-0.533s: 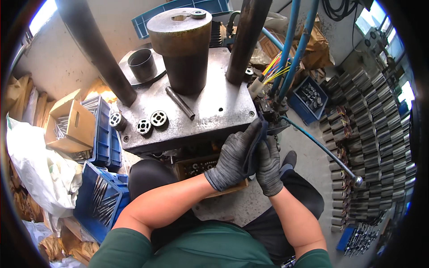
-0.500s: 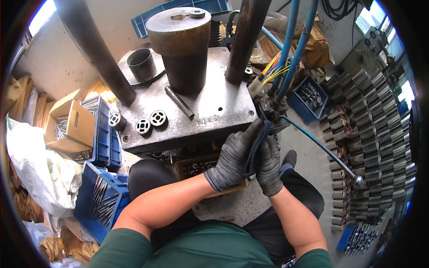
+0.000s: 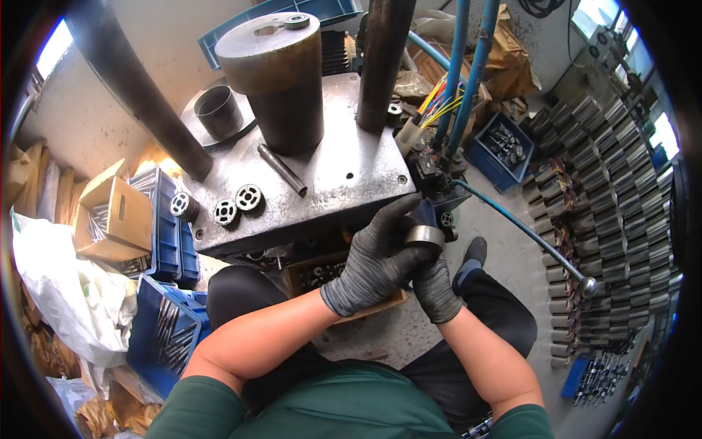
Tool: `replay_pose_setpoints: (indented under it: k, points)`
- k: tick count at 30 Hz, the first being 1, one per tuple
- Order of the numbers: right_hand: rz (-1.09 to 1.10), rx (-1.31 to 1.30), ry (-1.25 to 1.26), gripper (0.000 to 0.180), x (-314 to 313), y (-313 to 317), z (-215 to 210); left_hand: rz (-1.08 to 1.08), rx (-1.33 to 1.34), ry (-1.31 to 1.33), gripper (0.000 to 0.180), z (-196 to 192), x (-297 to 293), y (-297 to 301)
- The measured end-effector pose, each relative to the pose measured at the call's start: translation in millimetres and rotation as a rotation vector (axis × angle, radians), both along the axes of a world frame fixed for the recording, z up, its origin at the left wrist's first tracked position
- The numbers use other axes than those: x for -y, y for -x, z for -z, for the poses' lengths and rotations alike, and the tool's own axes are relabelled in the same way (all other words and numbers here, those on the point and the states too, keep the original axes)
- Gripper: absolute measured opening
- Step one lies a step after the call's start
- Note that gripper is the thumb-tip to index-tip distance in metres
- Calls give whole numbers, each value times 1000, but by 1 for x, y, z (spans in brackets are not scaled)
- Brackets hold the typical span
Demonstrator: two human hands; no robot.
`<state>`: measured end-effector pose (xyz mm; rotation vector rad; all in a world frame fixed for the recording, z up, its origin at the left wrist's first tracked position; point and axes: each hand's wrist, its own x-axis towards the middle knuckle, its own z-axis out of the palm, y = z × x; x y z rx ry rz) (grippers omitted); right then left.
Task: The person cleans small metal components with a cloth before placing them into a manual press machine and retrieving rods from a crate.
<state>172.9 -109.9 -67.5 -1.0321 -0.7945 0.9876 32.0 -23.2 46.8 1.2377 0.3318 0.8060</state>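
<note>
My left hand (image 3: 376, 256), in a grey knit glove, is closed round a shiny metal ring (image 3: 425, 235), with its thumb across the near side. Dark blue cloth (image 3: 423, 213) shows against the ring's upper side. My right hand (image 3: 436, 289), gloved alike, is pressed up from below against the left hand; its fingers are mostly hidden behind the ring and the left thumb. Both hands are just off the front right corner of a steel press table (image 3: 329, 186). On that table lie a short metal rod (image 3: 282, 170) and slotted round parts, one of them a black-and-silver disc (image 3: 249, 198).
A thick steel column (image 3: 281, 95) and two posts rise from the table. A blue lever (image 3: 526, 233) with a ball end slants to the right. Blue bins (image 3: 164, 329) of rods stand left, beside a cardboard box (image 3: 117, 219). Stacked metal cylinders (image 3: 607, 219) line the right.
The left hand has turned, and the metal ring now shows between the hands, where a folded dark cloth stood upright before. The right hand is now partly covered by the left. The view has shifted slightly.
</note>
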Motion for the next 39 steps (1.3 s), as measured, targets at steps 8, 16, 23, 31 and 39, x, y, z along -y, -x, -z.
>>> replay_pose_setpoints:
  k: [8,16,23,31,39]
  points:
    - [43,-338,268,40,4,10,-68,-4,36,79,48,7,-4,3]
    - [-137,-783,-38,64,2,-24,-94,-90,21,318,60,16,-25,5]
    - [-12,-460,51,46,-1,-4,-93,-143,-152,-258,43,33,-7,-3]
    - [-137,-84,57,69,-4,15,-112,-323,-387,-662,32,16,-5,-9]
    - [190,-119,2,59,-11,15,-82,-241,-311,-382,39,25,4,-12]
